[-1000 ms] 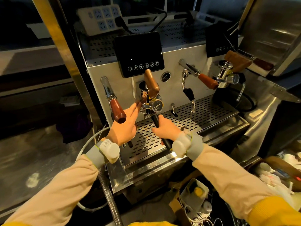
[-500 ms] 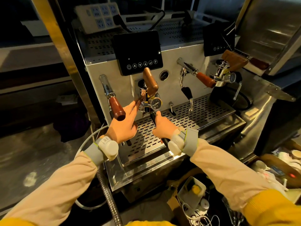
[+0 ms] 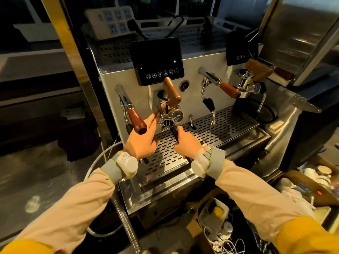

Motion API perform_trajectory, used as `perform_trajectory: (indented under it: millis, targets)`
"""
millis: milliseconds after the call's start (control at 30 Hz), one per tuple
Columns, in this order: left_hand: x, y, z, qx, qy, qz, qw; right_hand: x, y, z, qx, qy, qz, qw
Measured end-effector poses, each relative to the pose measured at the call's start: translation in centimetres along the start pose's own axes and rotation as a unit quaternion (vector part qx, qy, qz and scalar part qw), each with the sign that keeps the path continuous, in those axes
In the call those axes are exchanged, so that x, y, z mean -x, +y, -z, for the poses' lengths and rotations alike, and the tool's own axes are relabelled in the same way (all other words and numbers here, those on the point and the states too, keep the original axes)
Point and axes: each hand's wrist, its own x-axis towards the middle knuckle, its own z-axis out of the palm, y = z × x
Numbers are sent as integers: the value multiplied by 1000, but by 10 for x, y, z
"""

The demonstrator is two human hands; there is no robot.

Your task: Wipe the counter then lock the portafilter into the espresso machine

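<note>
Hands in beige sleeves and grey wrist straps work at the front of a white-and-steel two-group espresso machine (image 3: pixel 117 83) in dim amber light. The right hand (image 3: pixel 187 142) has its grip wrapped tight around the black handle of the portafilter (image 3: pixel 174 132), whose head sits up under the chrome group head (image 3: pixel 165 114) just left of a small round pressure gauge (image 3: pixel 177 116); the basket itself is hidden by the group, so whether it is fully seated cannot be told. The left hand (image 3: pixel 142 139) reaches toward the same group with fingers extended and close together, not closed on anything visible, its fingertips beside a blurred thin brown object that cannot be made out. A wood-handled steam knob (image 3: pixel 136 120) overlaps that hand in the near left. Below both hands lies the slotted steel drip tray (image 3: pixel 220 125). The steel worktop (image 3: pixel 36 180) at left is dark and smeared; clutter at near right is cut off by the frame.
</note>
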Motion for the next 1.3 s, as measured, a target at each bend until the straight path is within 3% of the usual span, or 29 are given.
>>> perform_trajectory:
  millis: [500,800,1067,1233,1300]
  targets:
    - [3,1,-4,-6,36,-27,999,-11,4,-1,-54,-22,-3,998]
    - [5,23,3,-33,6,44,998,-14,12,0,-63,-52,33,996]
    - [4,38,4,-15,39,80,996,-22,27,5,-97,-103,87,986]
    - [16,63,9,102,96,106,985,-30,54,31,-43,-170,159,972]
    - [23,79,17,161,128,105,973,-30,62,52,-13,-147,192,970]
